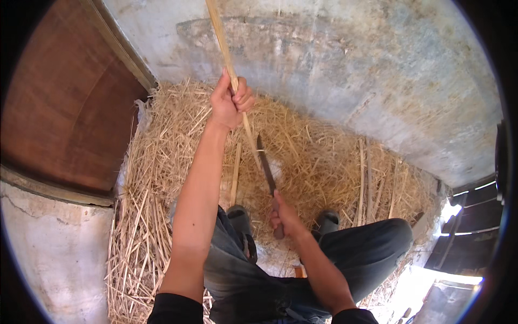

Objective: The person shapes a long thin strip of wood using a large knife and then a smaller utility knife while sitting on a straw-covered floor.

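My left hand, out ahead in the upper middle, grips a long pale split strip of wood or bamboo that slants from the top edge down to the knife. Lower and to the right, my right hand is closed on the handle of a long dark-bladed knife. The blade points up and forward beside the strip's lower end; a thin pale sliver lies across it, and whether the edge touches the strip I cannot tell.
Straw and shavings cover the ground, with loose slats at the right. A stained wall rises ahead. A brown wooden panel stands left, dark slatted sheeting right. My bent legs and dark slippers are below.
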Motion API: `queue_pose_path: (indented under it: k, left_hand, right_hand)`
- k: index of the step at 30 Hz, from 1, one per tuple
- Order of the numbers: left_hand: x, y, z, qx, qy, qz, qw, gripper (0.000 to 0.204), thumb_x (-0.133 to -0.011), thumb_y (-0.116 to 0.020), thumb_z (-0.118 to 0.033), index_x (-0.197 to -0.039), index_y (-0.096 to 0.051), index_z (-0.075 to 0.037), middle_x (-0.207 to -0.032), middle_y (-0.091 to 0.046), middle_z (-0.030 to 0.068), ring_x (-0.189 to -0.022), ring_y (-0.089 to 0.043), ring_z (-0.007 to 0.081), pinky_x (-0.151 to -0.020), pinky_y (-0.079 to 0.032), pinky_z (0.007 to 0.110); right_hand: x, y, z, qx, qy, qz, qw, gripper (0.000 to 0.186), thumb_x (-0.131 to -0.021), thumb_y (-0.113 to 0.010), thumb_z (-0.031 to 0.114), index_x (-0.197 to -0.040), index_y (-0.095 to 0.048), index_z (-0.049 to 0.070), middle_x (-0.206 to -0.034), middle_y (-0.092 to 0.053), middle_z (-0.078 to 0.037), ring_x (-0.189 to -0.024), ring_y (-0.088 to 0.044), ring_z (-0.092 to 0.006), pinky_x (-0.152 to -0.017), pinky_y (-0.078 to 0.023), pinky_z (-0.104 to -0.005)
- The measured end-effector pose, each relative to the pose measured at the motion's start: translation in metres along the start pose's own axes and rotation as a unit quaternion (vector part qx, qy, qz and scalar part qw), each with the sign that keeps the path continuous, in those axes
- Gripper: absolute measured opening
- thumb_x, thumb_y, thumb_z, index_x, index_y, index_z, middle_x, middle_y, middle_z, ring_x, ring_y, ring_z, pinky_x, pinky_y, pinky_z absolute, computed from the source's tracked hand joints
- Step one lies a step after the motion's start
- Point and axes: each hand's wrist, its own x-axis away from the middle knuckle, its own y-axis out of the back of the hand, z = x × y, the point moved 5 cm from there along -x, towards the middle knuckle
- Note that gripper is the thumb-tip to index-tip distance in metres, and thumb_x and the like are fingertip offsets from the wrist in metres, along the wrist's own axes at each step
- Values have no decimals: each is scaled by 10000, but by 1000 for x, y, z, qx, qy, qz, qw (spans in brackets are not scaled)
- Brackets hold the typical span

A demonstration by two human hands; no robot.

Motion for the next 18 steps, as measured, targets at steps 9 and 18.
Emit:
queue_pose_path:
  k: [9,18]
  left_hand:
    - [-2,-5,7,38,47,77,995,680,-968,-331,-696,-561,-332,-151,-492,-252,-47,-437,-214,101,-452,-190,264]
    - [5,3,12,30,55,101,993,677,-968,-334,-695,-575,-349,-144,-492,-262,-41,-431,-220,99,-451,-203,269]
  right_hand:
    - [53,-32,69,-11,403,-6,915,538,-1025,-429,513,-687,-497,100,-544,-442,-17,-470,-454,-113,-442,-362,-292]
    - [31,-13,53,80,106,-6,991,524,-978,-518,569,-783,-506,82,-594,-439,-4,-452,-418,-104,-420,-361,-296]
